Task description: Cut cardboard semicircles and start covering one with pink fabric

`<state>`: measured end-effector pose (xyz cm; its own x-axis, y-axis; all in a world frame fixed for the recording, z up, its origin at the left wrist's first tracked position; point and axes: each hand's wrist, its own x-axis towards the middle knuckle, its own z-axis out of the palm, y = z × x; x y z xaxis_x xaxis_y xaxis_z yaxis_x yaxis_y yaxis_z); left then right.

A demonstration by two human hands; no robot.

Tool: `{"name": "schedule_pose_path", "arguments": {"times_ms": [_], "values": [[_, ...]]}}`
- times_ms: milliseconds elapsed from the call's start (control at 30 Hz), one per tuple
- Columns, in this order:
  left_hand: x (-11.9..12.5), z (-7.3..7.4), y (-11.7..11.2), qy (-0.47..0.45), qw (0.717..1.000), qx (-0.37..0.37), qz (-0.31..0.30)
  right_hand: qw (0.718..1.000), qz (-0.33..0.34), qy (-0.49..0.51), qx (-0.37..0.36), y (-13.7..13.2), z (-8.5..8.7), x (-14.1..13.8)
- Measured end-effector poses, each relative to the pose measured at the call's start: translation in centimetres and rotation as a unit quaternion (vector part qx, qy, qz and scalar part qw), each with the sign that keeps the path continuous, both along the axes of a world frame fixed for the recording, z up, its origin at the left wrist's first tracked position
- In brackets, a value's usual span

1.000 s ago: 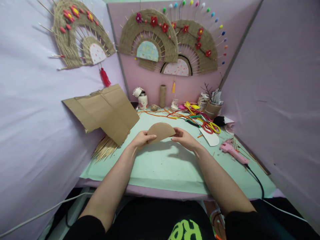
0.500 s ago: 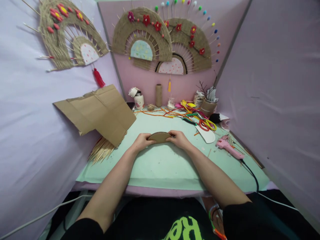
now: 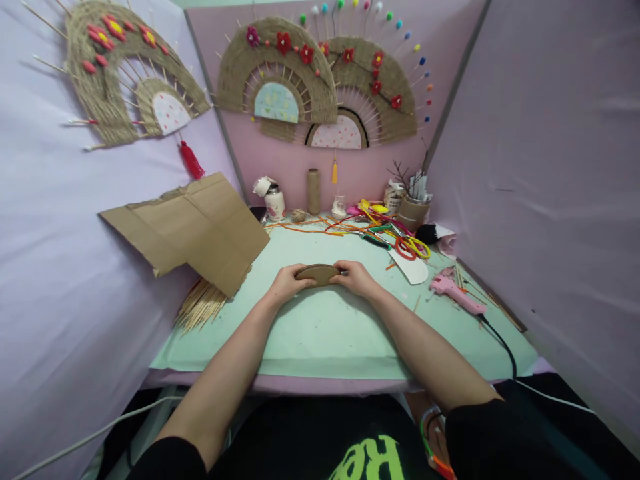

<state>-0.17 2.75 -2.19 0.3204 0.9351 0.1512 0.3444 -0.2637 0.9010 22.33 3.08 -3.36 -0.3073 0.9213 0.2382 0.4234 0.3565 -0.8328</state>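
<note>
Between my two hands is a half-round piece of brown cardboard [image 3: 318, 274], its curved edge up, held just over the pale green table [image 3: 320, 340]. A dark line along the curve suggests two layers, though I cannot tell for sure. My left hand [image 3: 290, 283] is closed on its left end, thumb on the near face. At the other end my right hand [image 3: 353, 278] pinches it the same way, fingers behind and partly hidden.
A pink glue gun [image 3: 457, 295] with a black cable lies at right. Scissors [image 3: 407, 248], a white card piece [image 3: 411, 268] and pipe cleaners lie behind. Large cardboard [image 3: 200, 227] leans at left over wooden sticks [image 3: 200, 307]. Twine fans [image 3: 280, 67] hang on the walls.
The view has shifted slightly. Both hands keep the same grip on the cardboard half-circle, which seems tilted a little more away, showing less of its near face.
</note>
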Motion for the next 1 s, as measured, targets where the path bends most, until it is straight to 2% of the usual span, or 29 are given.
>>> {"name": "schedule_pose_path", "arguments": {"times_ms": [200,400,533,1000], "values": [[0.2,-0.1,-0.4,0.012,1.000,-0.014,0.024,1.000,0.008,-0.021,-0.020,0.0,0.2,0.5],[0.1,-0.1,-0.4,0.020,1.000,-0.008,0.023,0.978,-0.037,-0.196,-0.064,-1.6,0.6,1.3],[0.0,-0.2,-0.2,0.025,0.999,-0.010,0.027,0.965,-0.001,-0.252,-0.079,-2.4,0.2,0.8],[0.1,-0.2,-0.3,0.038,0.999,0.005,0.033,0.961,0.016,-0.264,-0.083,-2.6,0.7,0.0]]}}
